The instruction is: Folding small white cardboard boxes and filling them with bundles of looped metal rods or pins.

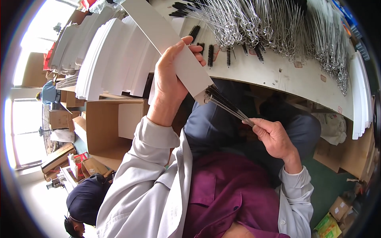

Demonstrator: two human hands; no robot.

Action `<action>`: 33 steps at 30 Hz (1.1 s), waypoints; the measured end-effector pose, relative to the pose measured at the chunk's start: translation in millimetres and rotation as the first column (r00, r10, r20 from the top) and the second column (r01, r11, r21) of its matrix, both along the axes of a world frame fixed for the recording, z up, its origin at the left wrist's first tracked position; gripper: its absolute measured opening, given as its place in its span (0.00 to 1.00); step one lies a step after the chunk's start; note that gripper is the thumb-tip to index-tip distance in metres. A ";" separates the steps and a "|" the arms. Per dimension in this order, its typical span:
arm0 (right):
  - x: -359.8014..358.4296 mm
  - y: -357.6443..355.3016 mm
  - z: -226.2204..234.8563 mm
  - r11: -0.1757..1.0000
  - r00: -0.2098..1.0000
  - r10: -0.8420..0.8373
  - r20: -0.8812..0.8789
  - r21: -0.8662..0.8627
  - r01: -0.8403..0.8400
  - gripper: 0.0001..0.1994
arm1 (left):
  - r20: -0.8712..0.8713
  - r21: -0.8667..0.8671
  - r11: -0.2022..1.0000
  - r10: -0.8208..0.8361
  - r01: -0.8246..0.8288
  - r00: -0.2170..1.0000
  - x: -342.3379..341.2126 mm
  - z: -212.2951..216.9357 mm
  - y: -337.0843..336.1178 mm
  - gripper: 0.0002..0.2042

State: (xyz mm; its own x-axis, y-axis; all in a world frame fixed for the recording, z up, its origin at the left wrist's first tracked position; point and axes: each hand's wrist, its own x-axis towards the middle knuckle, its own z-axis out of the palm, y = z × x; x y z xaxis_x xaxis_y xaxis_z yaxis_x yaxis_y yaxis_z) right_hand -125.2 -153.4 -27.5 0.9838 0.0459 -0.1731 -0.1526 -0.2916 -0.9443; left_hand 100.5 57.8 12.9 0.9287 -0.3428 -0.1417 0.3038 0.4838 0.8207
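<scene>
My left hand (171, 73) is wrapped round a long, narrow white box (190, 69), tilted with its lower end toward my right. In my right hand (274, 137) I pinch the thin wire stems of a few bottle brushes (226, 100). Their black bristle ends are at the box's lower end; the tips seem to enter its opening, though how far in I cannot tell. On the table in front of me lies a big pile of wire-stemmed brushes (258, 27) with looped ends. Several black brush heads (210, 55) stick out toward the table's near edge.
Stacks of flat white boxes (107, 59) stand at the left. Below them is a large open cardboard box (107, 123). More white boxes (361, 95) hang over the table's right end. A person in a dark cap (89, 194) is at the lower left; another in blue (50, 93) is farther off.
</scene>
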 end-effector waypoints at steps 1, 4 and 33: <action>-0.4 -0.4 -0.3 1.000 1.000 0.007 -0.007 0.021 -0.007 0.13 | -0.010 -0.012 1.000 0.009 -0.009 1.000 -0.7 -1.4 0.1 0.21; 3.2 -5.4 8.2 0.998 0.990 0.061 -0.124 0.038 -0.057 0.12 | 0.038 -0.030 1.000 -0.003 0.004 0.999 -2.4 -3.7 0.9 0.22; 44.9 9.2 -0.9 0.984 0.998 -0.040 -0.058 0.169 0.050 0.12 | -0.147 -0.049 0.998 -0.043 0.036 0.988 -67.2 -41.6 -49.2 0.19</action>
